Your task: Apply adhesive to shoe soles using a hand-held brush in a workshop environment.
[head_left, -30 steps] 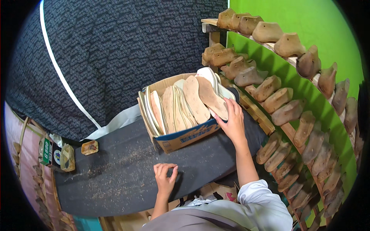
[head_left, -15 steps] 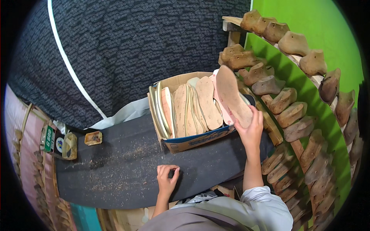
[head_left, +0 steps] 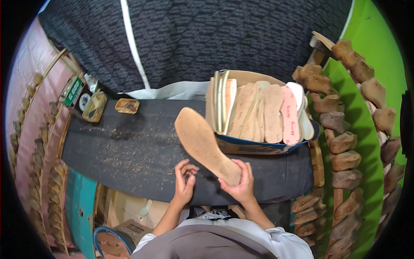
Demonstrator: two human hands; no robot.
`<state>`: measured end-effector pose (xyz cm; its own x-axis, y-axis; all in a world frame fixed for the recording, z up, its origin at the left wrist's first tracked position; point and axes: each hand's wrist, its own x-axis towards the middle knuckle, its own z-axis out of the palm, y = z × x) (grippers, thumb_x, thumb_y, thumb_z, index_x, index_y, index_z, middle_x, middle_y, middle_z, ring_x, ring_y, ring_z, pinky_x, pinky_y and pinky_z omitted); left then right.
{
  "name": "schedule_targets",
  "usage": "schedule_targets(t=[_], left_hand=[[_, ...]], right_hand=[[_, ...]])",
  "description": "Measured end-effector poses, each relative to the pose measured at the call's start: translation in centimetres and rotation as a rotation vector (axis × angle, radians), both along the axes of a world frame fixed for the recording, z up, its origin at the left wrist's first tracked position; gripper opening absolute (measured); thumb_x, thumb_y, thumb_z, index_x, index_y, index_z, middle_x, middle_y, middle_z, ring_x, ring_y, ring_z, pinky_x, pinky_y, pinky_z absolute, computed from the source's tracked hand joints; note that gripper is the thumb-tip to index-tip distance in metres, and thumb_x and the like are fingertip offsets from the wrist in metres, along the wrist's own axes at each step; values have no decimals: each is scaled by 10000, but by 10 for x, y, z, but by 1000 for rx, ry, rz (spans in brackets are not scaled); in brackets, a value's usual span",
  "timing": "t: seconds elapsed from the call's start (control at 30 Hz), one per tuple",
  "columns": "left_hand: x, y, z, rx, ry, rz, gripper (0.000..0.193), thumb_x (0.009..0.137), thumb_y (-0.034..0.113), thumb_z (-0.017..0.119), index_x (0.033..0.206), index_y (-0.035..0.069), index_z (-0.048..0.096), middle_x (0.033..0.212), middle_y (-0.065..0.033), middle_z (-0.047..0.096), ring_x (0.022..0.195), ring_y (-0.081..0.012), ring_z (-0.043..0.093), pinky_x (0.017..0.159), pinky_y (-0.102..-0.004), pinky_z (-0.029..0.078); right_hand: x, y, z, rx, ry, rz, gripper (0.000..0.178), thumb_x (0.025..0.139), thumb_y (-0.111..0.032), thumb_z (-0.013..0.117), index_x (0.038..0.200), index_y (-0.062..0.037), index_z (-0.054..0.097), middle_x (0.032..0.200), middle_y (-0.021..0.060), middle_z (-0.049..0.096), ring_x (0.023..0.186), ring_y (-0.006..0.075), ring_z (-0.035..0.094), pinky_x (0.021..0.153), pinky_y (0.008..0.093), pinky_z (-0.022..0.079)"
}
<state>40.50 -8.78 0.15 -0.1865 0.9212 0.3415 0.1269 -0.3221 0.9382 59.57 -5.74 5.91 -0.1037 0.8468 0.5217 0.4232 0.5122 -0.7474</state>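
A tan insole (head_left: 202, 140) is held by its heel end in my right hand (head_left: 239, 180), thumb on one face and fingers along the edge. It tilts up and to the left over the dark-covered table (head_left: 151, 149). My left hand (head_left: 185, 180) hangs just left of the insole, apart from it, fingers loosely curled and empty. Beyond my right hand stands a cardboard box (head_left: 258, 149) with a blue front. Several insoles (head_left: 246, 110) are packed upright in it, tan, white-edged and pink ones.
Wooden shoe lasts (head_left: 345, 156) line racks along the green wall at right, with more lasts (head_left: 38, 166) at far left. Two small yellowish trays (head_left: 127, 106) sit at the table's back left. Below the left edge are a teal panel (head_left: 79, 207) and a blue-rimmed bucket (head_left: 113, 231).
My right hand has brought the tan insole out from the box, leftward and nearer to me. My left hand's fingers have opened somewhat. The view has swung left.
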Motion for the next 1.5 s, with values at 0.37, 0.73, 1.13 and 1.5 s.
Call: schedule_targets(t=[0.37,0.73,1.13,1.5], left_hand=[[-118,37,-11,-85,-575,72,581,922,139,454,1383,121,102,1279,-136,372,1120,-197,447,905,-306,392],[-297,59,10,-159,-799,61,656,860,198,457,1413,243,107,1204,-207,466,854,-365,625,589,-428,580],[-367,69,-43,-190,-1247,-158,574,905,565,270,1251,144,451,1066,-100,587,795,-293,603,566,-430,502],[-366,79,-53,-274,-1315,-315,666,870,611,269,1235,95,479,1084,-129,578,859,-297,577,641,-451,478]], right_hand=[[-151,0,-47,-149,-34,203,666,643,-179,780,1190,-21,435,1003,178,523,910,341,556,773,387,462],[-293,32,-50,-235,-164,486,449,790,-268,683,1151,-55,522,946,132,499,845,284,546,752,357,462],[-388,179,-98,-430,242,243,605,783,-149,697,1298,-129,382,1049,134,579,748,139,610,662,275,503],[-413,201,-64,119,55,250,224,745,-6,660,965,-46,653,899,94,652,790,195,659,687,294,521]])
